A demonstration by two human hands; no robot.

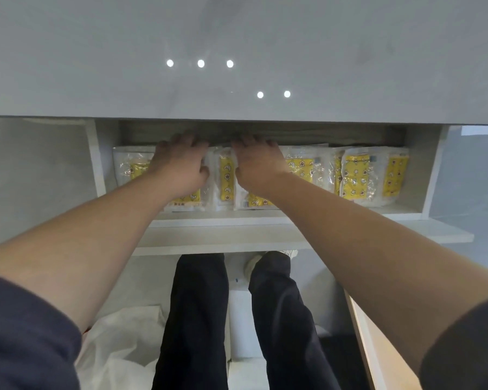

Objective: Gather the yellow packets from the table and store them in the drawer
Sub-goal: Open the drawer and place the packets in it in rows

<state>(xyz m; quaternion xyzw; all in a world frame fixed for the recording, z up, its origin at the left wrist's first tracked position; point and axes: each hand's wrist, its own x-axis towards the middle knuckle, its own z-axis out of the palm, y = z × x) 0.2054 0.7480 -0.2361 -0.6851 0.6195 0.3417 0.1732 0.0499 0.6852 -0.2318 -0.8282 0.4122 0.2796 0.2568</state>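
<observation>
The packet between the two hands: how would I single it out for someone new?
Find the open drawer under the grey tabletop. In its row of yellow packets, take the packet showing between the left hand and right hand. Only its narrow yellow strip shows.

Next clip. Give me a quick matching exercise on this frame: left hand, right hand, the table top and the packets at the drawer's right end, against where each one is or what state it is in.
Things:
1. left hand
2. right hand
3. table top
4. packets at the drawer's right end

Places or states:
A. bare, with light spots reflected
B. untouched, lying in the open drawer
C. flat on packets left of the drawer's middle
D. flat on packets at the drawer's middle

Pairs: 1-C, 2-D, 3-A, 4-B
</observation>
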